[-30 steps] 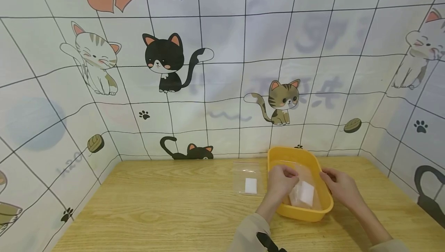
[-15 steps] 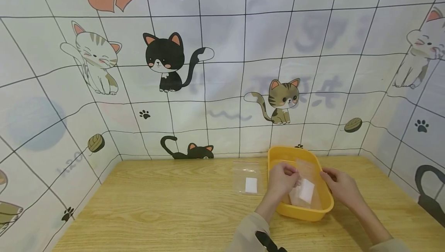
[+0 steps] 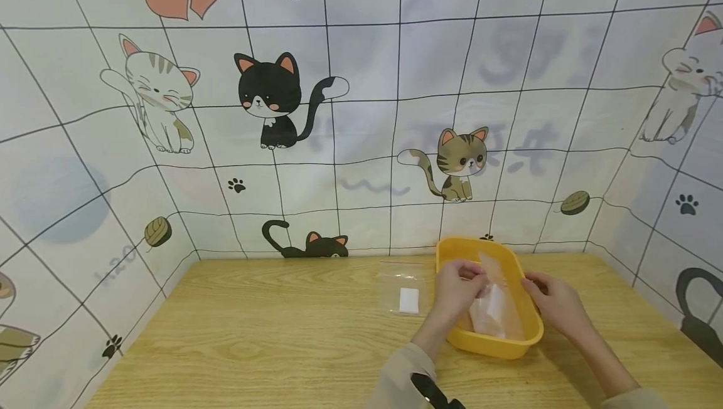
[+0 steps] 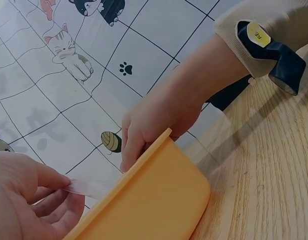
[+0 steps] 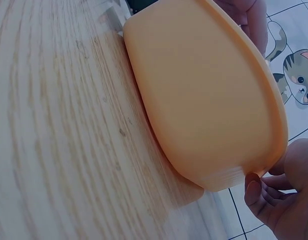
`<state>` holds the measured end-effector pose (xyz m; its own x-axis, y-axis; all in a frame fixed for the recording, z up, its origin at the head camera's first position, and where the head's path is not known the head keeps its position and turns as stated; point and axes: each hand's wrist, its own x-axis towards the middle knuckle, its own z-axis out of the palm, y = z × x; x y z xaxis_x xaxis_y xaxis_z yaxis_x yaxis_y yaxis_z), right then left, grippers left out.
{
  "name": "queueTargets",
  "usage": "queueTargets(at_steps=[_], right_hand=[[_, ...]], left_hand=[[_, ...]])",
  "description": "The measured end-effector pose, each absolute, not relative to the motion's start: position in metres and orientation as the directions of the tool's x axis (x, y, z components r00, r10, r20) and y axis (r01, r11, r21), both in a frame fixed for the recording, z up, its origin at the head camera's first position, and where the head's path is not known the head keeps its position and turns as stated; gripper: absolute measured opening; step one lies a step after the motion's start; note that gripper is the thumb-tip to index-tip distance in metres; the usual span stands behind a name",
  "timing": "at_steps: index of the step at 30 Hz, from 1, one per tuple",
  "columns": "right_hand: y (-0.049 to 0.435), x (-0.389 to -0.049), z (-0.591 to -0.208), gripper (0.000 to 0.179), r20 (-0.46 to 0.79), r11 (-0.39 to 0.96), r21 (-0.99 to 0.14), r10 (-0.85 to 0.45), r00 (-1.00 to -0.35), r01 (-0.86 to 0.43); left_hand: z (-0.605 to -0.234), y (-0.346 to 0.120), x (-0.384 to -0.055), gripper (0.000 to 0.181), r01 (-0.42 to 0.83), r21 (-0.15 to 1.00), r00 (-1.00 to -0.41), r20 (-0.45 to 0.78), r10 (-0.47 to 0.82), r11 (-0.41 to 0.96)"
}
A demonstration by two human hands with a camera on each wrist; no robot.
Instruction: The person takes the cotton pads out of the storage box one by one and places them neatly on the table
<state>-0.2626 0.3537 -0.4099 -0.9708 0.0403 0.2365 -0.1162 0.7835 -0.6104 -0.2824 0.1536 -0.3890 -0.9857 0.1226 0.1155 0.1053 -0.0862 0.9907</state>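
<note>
My left hand [image 3: 457,288] is over the yellow plastic tub [image 3: 497,347], its thumb and forefinger pinching a clear plastic bag [image 3: 499,318]. A white piece shows inside this bag, down in the tub. In the left wrist view a strip of clear film [image 4: 88,189] runs from the left fingertips toward the tub's rim, and the rest is hidden behind the wall. My right hand [image 3: 556,305] grips the right rim of the tub. The right wrist view shows its thumb [image 5: 253,192] on the outer wall, just under the rim.
A flat clear zip bag [image 3: 390,286] with a white square [image 3: 409,300] in it lies left of the tub. The wooden table [image 3: 254,327] meets a wall sheet printed with cats [image 3: 361,196] at its back edge.
My left hand has raised the pinched bag a little, so its upper part stands up and the white piece has turned. The right hand stays on the rim.
</note>
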Motion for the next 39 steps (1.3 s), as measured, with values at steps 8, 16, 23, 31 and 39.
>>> queueTargets(at_steps=[8, 16, 23, 31, 39], right_hand=[[0.354, -0.263, -0.41, 0.048, 0.249, 0.784, -0.608, 0.034, -0.968, -0.129], [0.356, -0.263, -0.41, 0.05, 0.233, 0.79, -0.603, 0.039, -0.972, -0.113], [0.356, -0.264, -0.411, 0.048, 0.245, 0.793, -0.597, 0.034, -0.969, -0.123], [0.355, -0.264, -0.41, 0.049, 0.241, 0.786, -0.606, 0.033, -0.97, -0.124], [0.355, -0.264, -0.411, 0.049, 0.227, 0.785, -0.609, 0.041, -0.973, -0.109]], left_hand=[[-0.385, 0.149, -0.284, 0.011, 0.118, 0.987, -0.983, 0.131, 0.129, -0.106], [-0.379, 0.144, -0.282, 0.01, 0.129, 0.984, -0.982, 0.144, 0.124, -0.121], [-0.374, 0.139, -0.28, 0.007, 0.15, 0.98, -0.979, 0.165, 0.12, -0.129], [-0.37, 0.133, -0.283, 0.007, 0.174, 0.974, -0.969, 0.196, 0.149, -0.148], [-0.368, 0.125, -0.285, 0.006, 0.176, 0.973, -0.967, 0.199, 0.161, -0.151]])
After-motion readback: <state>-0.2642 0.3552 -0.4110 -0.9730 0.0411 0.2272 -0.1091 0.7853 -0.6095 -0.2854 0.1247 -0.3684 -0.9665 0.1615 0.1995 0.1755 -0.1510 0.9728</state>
